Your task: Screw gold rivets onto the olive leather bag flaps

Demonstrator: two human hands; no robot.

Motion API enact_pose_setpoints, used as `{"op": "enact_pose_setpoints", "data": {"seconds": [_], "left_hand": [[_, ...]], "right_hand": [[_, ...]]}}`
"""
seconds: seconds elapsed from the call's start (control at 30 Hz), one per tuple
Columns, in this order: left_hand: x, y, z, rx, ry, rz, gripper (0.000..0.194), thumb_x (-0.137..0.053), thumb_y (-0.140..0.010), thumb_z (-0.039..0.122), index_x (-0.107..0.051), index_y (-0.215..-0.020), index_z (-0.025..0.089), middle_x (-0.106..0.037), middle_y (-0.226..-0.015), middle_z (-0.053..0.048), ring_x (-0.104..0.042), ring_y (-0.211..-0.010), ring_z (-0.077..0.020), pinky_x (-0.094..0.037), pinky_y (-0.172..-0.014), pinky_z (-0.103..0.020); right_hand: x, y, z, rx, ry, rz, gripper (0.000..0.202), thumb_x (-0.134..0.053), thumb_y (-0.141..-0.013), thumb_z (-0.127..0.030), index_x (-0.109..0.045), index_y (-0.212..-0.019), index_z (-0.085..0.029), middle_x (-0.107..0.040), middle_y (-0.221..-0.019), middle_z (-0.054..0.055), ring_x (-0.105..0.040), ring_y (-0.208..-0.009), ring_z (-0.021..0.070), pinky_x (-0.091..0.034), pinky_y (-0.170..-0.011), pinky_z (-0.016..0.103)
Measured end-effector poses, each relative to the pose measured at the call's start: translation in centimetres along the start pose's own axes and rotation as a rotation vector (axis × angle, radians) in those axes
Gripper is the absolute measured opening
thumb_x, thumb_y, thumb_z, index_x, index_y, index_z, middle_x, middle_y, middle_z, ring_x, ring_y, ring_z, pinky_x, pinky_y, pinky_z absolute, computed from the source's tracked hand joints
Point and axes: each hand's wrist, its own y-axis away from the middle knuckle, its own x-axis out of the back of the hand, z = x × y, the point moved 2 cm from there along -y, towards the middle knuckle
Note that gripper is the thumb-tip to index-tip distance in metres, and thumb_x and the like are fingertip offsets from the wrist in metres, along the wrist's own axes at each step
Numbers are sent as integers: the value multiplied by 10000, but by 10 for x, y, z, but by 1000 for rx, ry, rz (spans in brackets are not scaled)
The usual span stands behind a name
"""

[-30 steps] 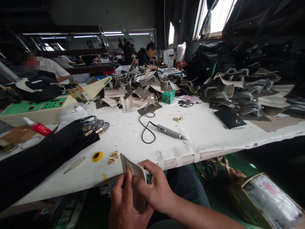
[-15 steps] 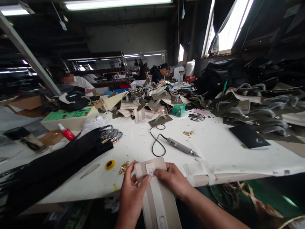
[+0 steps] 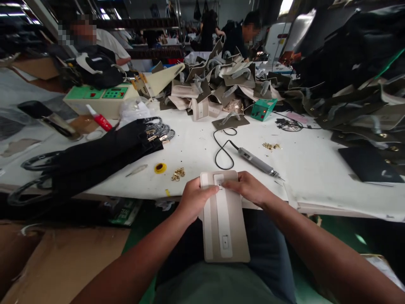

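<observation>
A beige-grey panel [image 3: 237,228] with a pale strip down its middle is held upright over my lap, its top at the table's front edge. My left hand [image 3: 198,196] grips its upper left side, thumb on the front near the strip's top. On the upper right side my right hand [image 3: 249,185] holds it, with its thumb or a finger on the small rectangular piece at the strip's top. Fingers behind the panel are hidden. Beyond it lie a grey pen-like tool [image 3: 257,161] with a black cord and a small pile of gold hardware [image 3: 178,174].
The white table [image 3: 196,147] bears black straps [image 3: 104,147] at left, a yellow roll [image 3: 160,168], a green box [image 3: 263,109], a black pad [image 3: 368,164] and heaped panels [image 3: 236,80]. People work behind. Cardboard [image 3: 72,257] lies low at left.
The view has tilted down, so the whole panel and more of both forearms show. Both hands still hold the panel near its top, with the thumbs close to the small piece.
</observation>
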Motion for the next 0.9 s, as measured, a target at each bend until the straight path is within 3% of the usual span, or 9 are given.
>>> {"op": "enact_pose_setpoints", "data": {"seconds": [0.2,0.4,0.53,0.9], "left_hand": [[-5,-24,-14,45,-81,-17,270,-780,-660,223,-754,-916,140,-788,-827,-56,-722,-731,-212,-549,-643,-288],[-8,-45,-26,52,-304,3,185,-762,-647,165,-764,-832,158,-779,-799,-46,-709,-746,-218,-498,-623,-275],[-8,-51,-24,39,-434,-10,174,-765,-640,148,-760,-814,167,-780,-818,-44,-706,-779,-224,-479,-636,-276],[-11,-53,-20,-11,-619,-41,156,-755,-698,174,-758,-854,179,-794,-886,-48,-729,-826,-229,-504,-665,-280]], "right_hand": [[8,-22,12,-89,237,100,295,-730,-778,-416,-661,-680,-147,-645,-634,11,-549,-558,139,-363,-488,241],[9,-43,29,-168,422,161,212,-724,-745,-327,-624,-629,-179,-635,-613,16,-565,-568,155,-368,-483,243],[8,-52,26,-243,579,128,166,-688,-748,-297,-630,-645,-180,-652,-656,25,-605,-620,175,-394,-500,247],[12,-61,19,-266,660,58,235,-695,-769,-340,-620,-598,-197,-601,-557,15,-566,-517,165,-362,-457,270]]}}
